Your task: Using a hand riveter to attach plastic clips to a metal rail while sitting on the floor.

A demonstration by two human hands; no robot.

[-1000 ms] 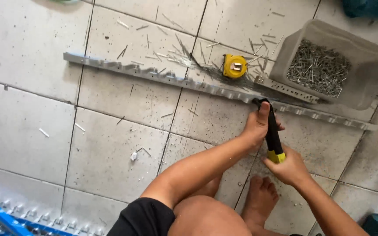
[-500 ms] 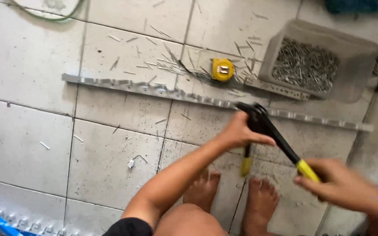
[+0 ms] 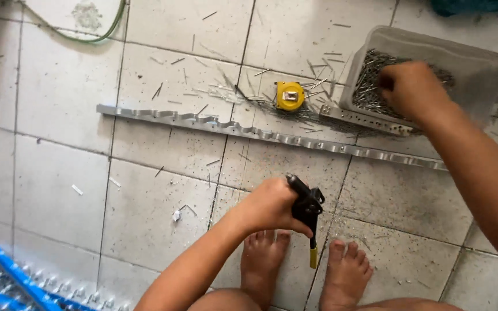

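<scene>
Grey tiled floor (image 3: pixel 59 144), dusty, dark grout lines, littered with thin metal pins and shavings, thickest at upper centre. View straight down; the person's two bare feet sit at bottom centre.

Left hand (image 3: pixel 272 204), centre-bottom of frame: fingers wrapped tight round the black head of a hand riveter (image 3: pixel 306 210). Tool hangs roughly vertical, yellow-tipped handle pointing down between the feet. Held clear of the rail.

Right hand (image 3: pixel 410 89), upper right: reaching into a translucent plastic tub (image 3: pixel 485 69) full of small metal rivets (image 3: pixel 370 63). Fingers curled down into the pile; can't tell whether they've pinched one.

Long aluminium rail (image 3: pixel 203 124) with a scalloped edge runs from centre left to right across the middle, slightly downhill to the right. A shorter perforated strip (image 3: pixel 347 115) lies just above it, touching the tub's near edge.

Yellow tape measure (image 3: pixel 290 95) sits just above the rail, left of the tub, among the pins.

Blue rack (image 3: pixel 18 276) with metal fittings in lower left corner. Green hose (image 3: pixel 110 29) curves through upper left.
</scene>
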